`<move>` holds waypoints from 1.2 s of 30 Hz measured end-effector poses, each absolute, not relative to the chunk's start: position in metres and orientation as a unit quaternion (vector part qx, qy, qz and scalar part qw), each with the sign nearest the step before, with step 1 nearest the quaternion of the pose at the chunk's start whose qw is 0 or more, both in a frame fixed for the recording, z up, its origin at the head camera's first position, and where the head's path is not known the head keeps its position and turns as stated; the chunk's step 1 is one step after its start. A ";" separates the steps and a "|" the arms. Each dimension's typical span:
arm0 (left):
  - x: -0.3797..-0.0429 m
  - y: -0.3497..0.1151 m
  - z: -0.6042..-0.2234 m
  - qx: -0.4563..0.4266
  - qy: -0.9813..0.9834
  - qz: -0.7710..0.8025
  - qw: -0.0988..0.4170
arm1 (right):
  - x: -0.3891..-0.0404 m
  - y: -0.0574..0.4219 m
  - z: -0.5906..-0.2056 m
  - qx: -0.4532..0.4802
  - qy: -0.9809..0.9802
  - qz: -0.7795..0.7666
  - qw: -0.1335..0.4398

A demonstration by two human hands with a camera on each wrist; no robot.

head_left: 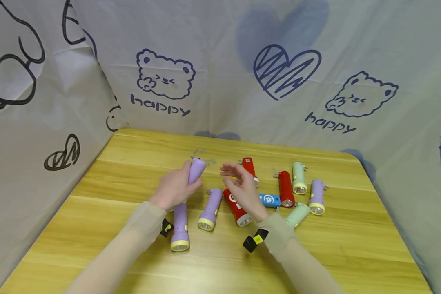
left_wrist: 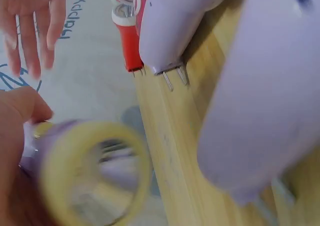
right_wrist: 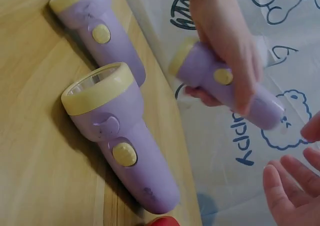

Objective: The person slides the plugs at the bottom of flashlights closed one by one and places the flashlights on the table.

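Note:
My left hand (head_left: 174, 188) grips a purple flashlight (head_left: 197, 170) round its body, lifted above the table. In the left wrist view its yellow-rimmed head (left_wrist: 52, 173) faces the camera; in the right wrist view its yellow switch (right_wrist: 223, 76) shows. To the right of it, my right hand (head_left: 242, 190) is raised with fingers apart, holding nothing. Two more purple flashlights lie below the hands, one (head_left: 180, 226) near the left wrist and another (head_left: 210, 210) between the arms. Partly behind the right hand is a red flashlight (head_left: 239, 212) with a white rim.
Right of the right hand lie a blue flashlight (head_left: 271, 200), red ones (head_left: 286, 190) (head_left: 249, 165), green ones (head_left: 299, 177) (head_left: 297, 214) and a purple one (head_left: 317, 198). Several have metal plug prongs sticking out. A printed white cloth (head_left: 220, 110) hangs behind the wooden table (head_left: 353, 253).

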State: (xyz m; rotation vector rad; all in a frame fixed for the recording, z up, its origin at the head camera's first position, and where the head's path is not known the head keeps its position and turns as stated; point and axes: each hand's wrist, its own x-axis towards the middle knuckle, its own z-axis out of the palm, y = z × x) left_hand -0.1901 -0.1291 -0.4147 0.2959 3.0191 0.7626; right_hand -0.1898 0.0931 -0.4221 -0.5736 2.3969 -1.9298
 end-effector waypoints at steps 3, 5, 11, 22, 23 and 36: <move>-0.191 -0.124 -0.416 0.124 0.954 0.272 -0.013 | -0.191 0.092 -0.423 -0.205 0.769 -0.606 -0.012; -0.191 -0.122 -0.417 0.139 0.947 0.290 -0.019 | -0.191 0.091 -0.424 -0.226 0.767 -0.600 -0.021; -0.190 -0.119 -0.417 0.171 0.933 0.317 -0.017 | -0.191 0.087 -0.423 -0.262 0.763 -0.589 -0.046; -0.190 -0.114 -0.424 0.195 0.929 0.306 -0.070 | -0.190 0.083 -0.423 -0.273 0.761 -0.582 -0.086; -0.190 -0.114 -0.424 0.195 0.929 0.306 -0.074 | -0.189 0.082 -0.424 -0.273 0.761 -0.582 -0.091; -0.190 -0.105 -0.425 0.222 0.922 0.284 -0.139 | -0.190 0.085 -0.431 -0.276 0.762 -0.568 -0.140</move>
